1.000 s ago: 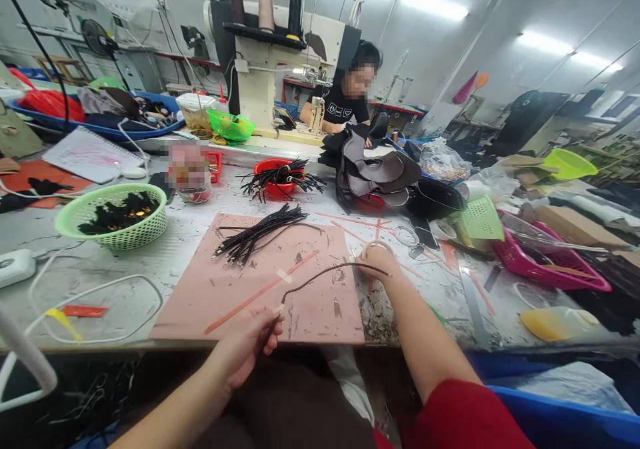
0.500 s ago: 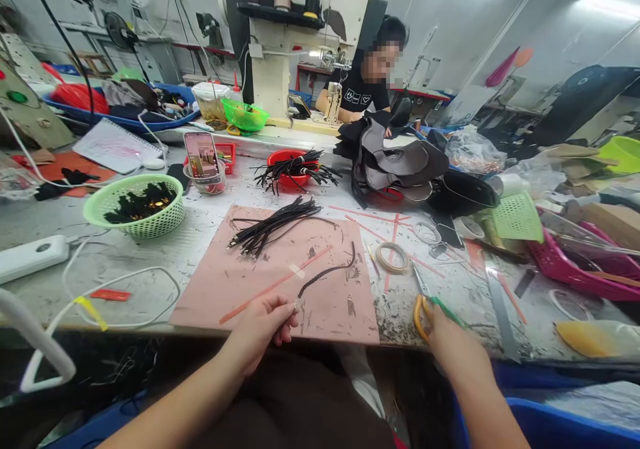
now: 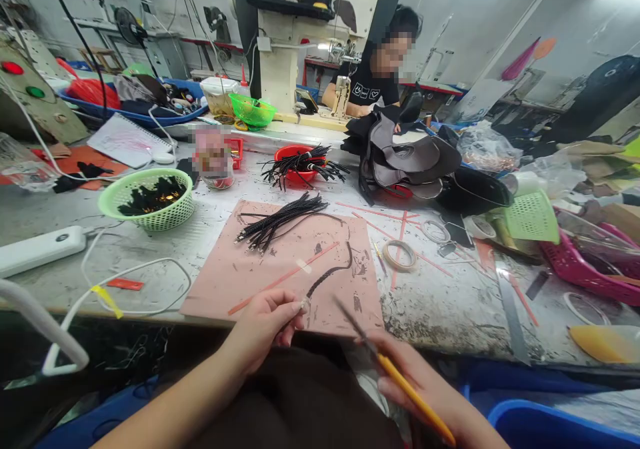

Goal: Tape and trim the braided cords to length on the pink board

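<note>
My left hand (image 3: pixel 267 322) is closed in a pinch on one end of a black cord (image 3: pixel 334 269) that curls away over the pink mat (image 3: pixel 235 275). My right hand (image 3: pixel 425 385) is closed on a pair of scissors (image 3: pixel 395 372) with yellow handles; the dark blades point up and left toward the cord's held end. A bundle of black cords (image 3: pixel 280 221) lies on the mat's far side. A long orange strip (image 3: pixel 285 277) lies slantwise across the mat.
A green basket (image 3: pixel 147 199) of dark pieces sits left, a red bowl (image 3: pixel 295 162) of cords behind the mat, a tape roll (image 3: pixel 400 255) to the right. A white power strip (image 3: pixel 40 249) and cable lie left. A person sits at a sewing machine (image 3: pixel 295 42) opposite. Pink tray (image 3: pixel 580 262) at right.
My right hand lifted the scissors off the table's right side and brought them left toward the cord end in my left hand. The view shifted slightly.
</note>
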The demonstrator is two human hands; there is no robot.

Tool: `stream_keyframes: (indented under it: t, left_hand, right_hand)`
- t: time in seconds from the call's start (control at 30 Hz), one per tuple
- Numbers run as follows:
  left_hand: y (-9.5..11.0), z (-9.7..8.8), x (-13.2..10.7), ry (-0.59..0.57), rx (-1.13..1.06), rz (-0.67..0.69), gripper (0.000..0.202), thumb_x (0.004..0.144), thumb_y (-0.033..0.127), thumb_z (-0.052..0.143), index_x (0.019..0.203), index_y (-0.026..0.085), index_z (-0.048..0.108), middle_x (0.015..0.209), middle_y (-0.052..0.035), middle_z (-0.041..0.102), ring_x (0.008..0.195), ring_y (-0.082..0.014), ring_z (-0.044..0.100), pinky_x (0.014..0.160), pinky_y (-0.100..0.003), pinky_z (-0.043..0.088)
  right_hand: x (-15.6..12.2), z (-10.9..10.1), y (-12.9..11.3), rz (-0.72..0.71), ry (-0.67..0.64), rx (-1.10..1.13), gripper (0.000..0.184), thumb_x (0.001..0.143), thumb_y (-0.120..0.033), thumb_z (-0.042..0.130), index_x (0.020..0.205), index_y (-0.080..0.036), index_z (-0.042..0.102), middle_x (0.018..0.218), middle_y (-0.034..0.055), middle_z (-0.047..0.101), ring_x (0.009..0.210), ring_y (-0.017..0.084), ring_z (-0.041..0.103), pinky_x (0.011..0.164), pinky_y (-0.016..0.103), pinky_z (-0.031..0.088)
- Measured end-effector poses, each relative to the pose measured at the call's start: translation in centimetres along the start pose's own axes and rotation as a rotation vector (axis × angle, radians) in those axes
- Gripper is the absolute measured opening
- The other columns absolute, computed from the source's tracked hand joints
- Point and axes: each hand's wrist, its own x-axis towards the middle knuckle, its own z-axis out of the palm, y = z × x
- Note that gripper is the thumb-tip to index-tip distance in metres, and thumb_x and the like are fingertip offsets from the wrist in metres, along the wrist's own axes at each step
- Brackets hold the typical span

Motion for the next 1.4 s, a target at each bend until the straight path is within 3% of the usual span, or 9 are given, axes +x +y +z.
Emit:
stream_keyframes:
  t: [0.1, 0.17, 0.63, 0.87, 1.03, 1.17, 1.27, 1.4]
  left_hand:
    - [0.1, -0.1, -0.2, -0.007, 0.005, -0.007, 0.025, 0.055, 0.035, 0.069, 0.057, 0.014, 0.055, 0.045, 0.0026, 0.056, 0.032, -0.0028, 0.038, 0.036, -0.016, 0.023]
    - [0.1, -0.2, -0.2, -0.017, 0.007, -0.001, 0.025, 0.055, 0.035, 0.069, 0.057, 0.014, 0.056, 0.045, 0.0023, 0.056, 0.032, -0.0027, 0.037, 0.035, -0.017, 0.023]
    - [-0.5, -0.8, 0.0, -0.036, 0.089, 0.037, 0.023, 0.060, 0.034, 0.067, 0.059, 0.014, 0.055, 0.049, 0.0019, 0.058, 0.034, -0.0030, 0.038, 0.038, -0.018, 0.025]
    - [-1.1, -1.2, 0.7, -0.020, 0.091, 0.061, 0.020, 0.060, 0.032, 0.065, 0.059, 0.015, 0.055, 0.050, 0.0024, 0.057, 0.036, -0.0029, 0.036, 0.039, -0.018, 0.023]
    - [-1.6, -1.7, 1.7, 0.063, 0.079, 0.065, 0.022, 0.057, 0.035, 0.065, 0.059, 0.015, 0.054, 0.049, 0.0023, 0.056, 0.035, -0.0037, 0.034, 0.039, -0.019, 0.022]
    - [-1.5, -2.7, 2.1, 0.152, 0.102, 0.125, 0.023, 0.057, 0.035, 0.064, 0.058, 0.018, 0.050, 0.049, 0.0056, 0.049, 0.041, -0.0056, 0.035, 0.042, -0.019, 0.025]
    - [-1.1, -3.9, 2.6, 0.251, 0.371, 0.276, 0.023, 0.059, 0.035, 0.065, 0.059, 0.020, 0.049, 0.052, 0.0064, 0.045, 0.050, -0.0097, 0.042, 0.050, -0.021, 0.032]
    - [-0.6, -5.3, 3.9, 0.353, 1.094, 0.380, 0.013, 0.073, 0.033, 0.056, 0.077, 0.021, 0.056, 0.078, -0.0022, 0.060, 0.073, -0.0197, 0.056, 0.064, -0.028, 0.039]
  right_hand:
    - [1.2, 0.9, -2.8, -0.083, -0.196, 0.154, 0.057, 0.075, -0.063, 0.043, 0.111, -0.020, 0.053, 0.099, 0.0083, 0.062, 0.088, 0.023, 0.058, 0.078, 0.032, 0.045]
    - [1.8, 1.0, -3.5, -0.092, -0.225, 0.196, 0.057, 0.076, -0.064, 0.043, 0.110, -0.020, 0.053, 0.098, 0.0076, 0.062, 0.088, 0.022, 0.058, 0.079, 0.031, 0.044]
    - [2.3, 1.3, -4.4, -0.090, -0.214, 0.139, 0.053, 0.077, -0.061, 0.045, 0.106, -0.019, 0.056, 0.093, 0.0062, 0.062, 0.084, 0.020, 0.057, 0.077, 0.029, 0.043]
    - [2.7, 2.5, -2.7, -0.117, -0.148, 0.072, 0.056, 0.078, -0.065, 0.039, 0.099, -0.017, 0.058, 0.079, 0.0047, 0.061, 0.070, 0.017, 0.055, 0.067, 0.026, 0.044]
    - [3.8, 3.8, -1.6, -0.125, -0.112, 0.029, 0.051, 0.081, -0.060, 0.037, 0.097, -0.018, 0.060, 0.077, 0.0048, 0.062, 0.066, 0.016, 0.055, 0.062, 0.025, 0.043]
    - [3.7, 3.1, -1.3, -0.088, -0.126, 0.044, 0.048, 0.079, -0.060, 0.040, 0.097, -0.019, 0.060, 0.081, 0.0045, 0.063, 0.071, 0.018, 0.057, 0.065, 0.026, 0.044]
    - [2.9, 0.8, 0.2, 0.057, 0.069, -0.015, 0.057, 0.076, -0.064, 0.036, 0.105, -0.019, 0.056, 0.078, 0.0044, 0.062, 0.065, 0.019, 0.057, 0.062, 0.029, 0.045]
    - [1.6, -3.9, 3.5, 0.611, 0.437, -0.398, 0.064, 0.073, -0.062, 0.038, 0.119, -0.017, 0.046, 0.071, 0.0070, 0.064, 0.064, 0.026, 0.061, 0.063, 0.038, 0.046]
